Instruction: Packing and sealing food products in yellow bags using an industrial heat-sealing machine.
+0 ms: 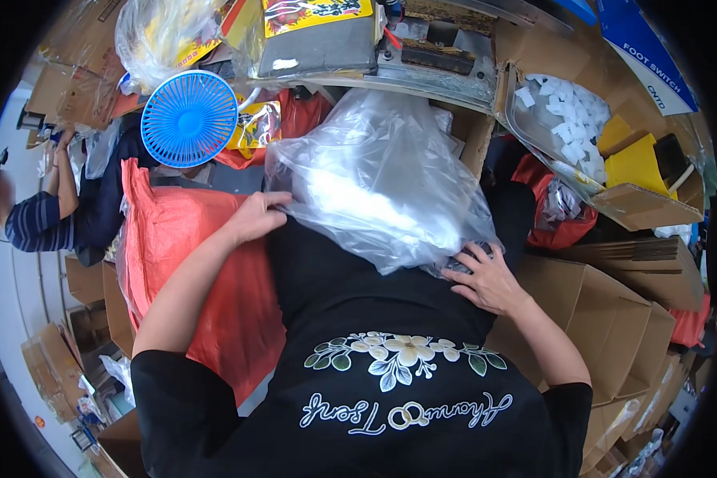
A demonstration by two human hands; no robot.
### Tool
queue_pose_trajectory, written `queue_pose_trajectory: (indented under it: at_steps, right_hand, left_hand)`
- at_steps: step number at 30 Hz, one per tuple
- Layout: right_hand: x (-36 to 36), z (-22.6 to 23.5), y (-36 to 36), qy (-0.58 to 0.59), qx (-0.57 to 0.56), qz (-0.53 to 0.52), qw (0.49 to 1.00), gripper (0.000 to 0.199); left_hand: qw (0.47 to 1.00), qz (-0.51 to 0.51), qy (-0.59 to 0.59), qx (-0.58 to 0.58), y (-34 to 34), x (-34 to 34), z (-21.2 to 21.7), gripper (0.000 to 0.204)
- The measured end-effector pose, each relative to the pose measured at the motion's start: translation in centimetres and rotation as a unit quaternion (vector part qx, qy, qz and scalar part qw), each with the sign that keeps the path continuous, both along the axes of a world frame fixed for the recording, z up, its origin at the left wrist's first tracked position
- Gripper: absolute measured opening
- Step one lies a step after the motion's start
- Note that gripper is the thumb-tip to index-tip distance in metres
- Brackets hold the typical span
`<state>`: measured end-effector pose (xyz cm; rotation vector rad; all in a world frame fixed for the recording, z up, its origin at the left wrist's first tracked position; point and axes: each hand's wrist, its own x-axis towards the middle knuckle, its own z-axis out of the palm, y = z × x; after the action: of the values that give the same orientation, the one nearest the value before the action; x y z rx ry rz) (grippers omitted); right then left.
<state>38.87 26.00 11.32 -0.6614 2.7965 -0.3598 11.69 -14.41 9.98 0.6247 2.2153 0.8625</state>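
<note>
A large clear plastic bag lies bunched across my lap, with whitish contents blurred by glare. My left hand is closed at the bag's left edge, thumb and forefinger pinching the film. On the other side, my right hand is open, its fingers spread against the lower right corner of the bag and the dark cloth over my lap. Directly left of my legs stands a big red woven sack, beneath my left forearm.
A blue round fan stands at upper left, near a metal machine bed. Small white pieces fill a tray at upper right. Cardboard boxes crowd my right side. Another person is at far left.
</note>
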Motion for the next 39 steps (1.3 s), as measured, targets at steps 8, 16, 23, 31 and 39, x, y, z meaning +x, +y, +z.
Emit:
queue_pose_trajectory:
  at_steps: [8,16,23,31,39]
  right_hand:
    - [-3.9,-2.1,0.9,-0.162,0.041,-0.053,0.985,0.047]
    - [-12.1,-11.5,11.5,-0.147,-0.466,-0.496,0.718,0.030]
    - [-17.0,-7.9,11.2,0.034,-0.116,-0.531,0.839,0.028]
    - [-17.6,-16.8,17.2,-0.078,-0.379,-0.760,0.523,0.044]
    - [-16.4,-18.4,21.8,0.052,-0.536,-0.619,0.572,0.044]
  left_hand:
    - [0.908,-0.102,0.156,-0.375,4.1,-3.7,-6.3,0.060]
    - [0.955,0.010,0.172,-0.242,8.7,-8.2,-11.1,0.059]
    - [0.926,0.178,0.202,-0.265,14.2,-12.8,-9.4,0.063]
    - [0.887,0.152,0.425,0.096,18.0,-20.9,-19.1,0.052]
    - [0.872,0.187,0.431,0.135,22.5,-20.4,-19.2,0.052]
